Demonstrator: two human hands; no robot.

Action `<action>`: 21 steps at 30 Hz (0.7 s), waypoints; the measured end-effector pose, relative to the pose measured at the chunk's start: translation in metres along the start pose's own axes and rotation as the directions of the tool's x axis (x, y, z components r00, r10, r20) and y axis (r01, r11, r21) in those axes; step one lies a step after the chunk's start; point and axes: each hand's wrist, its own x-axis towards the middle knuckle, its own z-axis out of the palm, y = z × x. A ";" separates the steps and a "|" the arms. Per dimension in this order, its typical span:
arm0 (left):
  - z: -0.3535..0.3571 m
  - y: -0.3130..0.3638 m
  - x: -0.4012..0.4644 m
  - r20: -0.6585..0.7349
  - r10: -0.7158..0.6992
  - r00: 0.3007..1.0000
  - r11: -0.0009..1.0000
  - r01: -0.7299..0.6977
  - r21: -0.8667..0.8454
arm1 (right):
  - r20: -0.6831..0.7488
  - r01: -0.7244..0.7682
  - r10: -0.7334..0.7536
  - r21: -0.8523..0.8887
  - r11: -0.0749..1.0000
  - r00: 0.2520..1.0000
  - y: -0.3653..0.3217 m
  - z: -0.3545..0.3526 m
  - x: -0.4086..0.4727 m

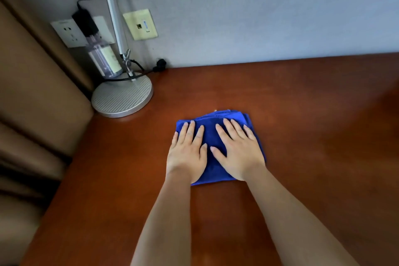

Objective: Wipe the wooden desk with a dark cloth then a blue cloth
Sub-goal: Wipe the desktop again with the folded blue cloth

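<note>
A: Head view, only cam we've got. You've got the blue cloth folded flat on the wooden desk, roughly mid-desk, a bit right of and nearer than the lamp base. Left hand and right hand both lie on it, side by side, fingers straight and spread, palms pressing down. Nothing gripped.

B: So where are you in the task?

A: Judging by that, you're on the 2nd cloth, i.e. the last stage. No dark cloth anywhere in frame, so I'd guess that pass is done, but can't confirm from this.

B: What's left?

A: Prob. the blue wipe itself. Cloth covers only a small patch; far right, near edge and the left strip by the lamp aren't under it. Desk looks even, can't tell wiped from unwiped. Watch the lamp base, its cable and the bottle at far left when you go that way.
</note>
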 end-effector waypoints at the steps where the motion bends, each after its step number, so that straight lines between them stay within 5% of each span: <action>1: 0.000 -0.002 0.005 -0.002 -0.006 1.000 1.000 0.006 -0.003 | 0.001 0.009 -0.009 0.000 1.000 1.000 0.000 0.000 0.006; 10: 0.000 -0.003 -0.011 -0.014 -0.049 0.999 0.999 0.048 -0.012 | 0.007 0.050 -0.050 -0.008 0.999 0.999 -0.004 0.000 0.000; 21: 0.009 -0.001 -0.124 0.017 -0.043 0.999 0.999 0.043 -0.010 | 0.047 0.053 -0.053 0.000 0.999 0.997 -0.047 -0.001 -0.107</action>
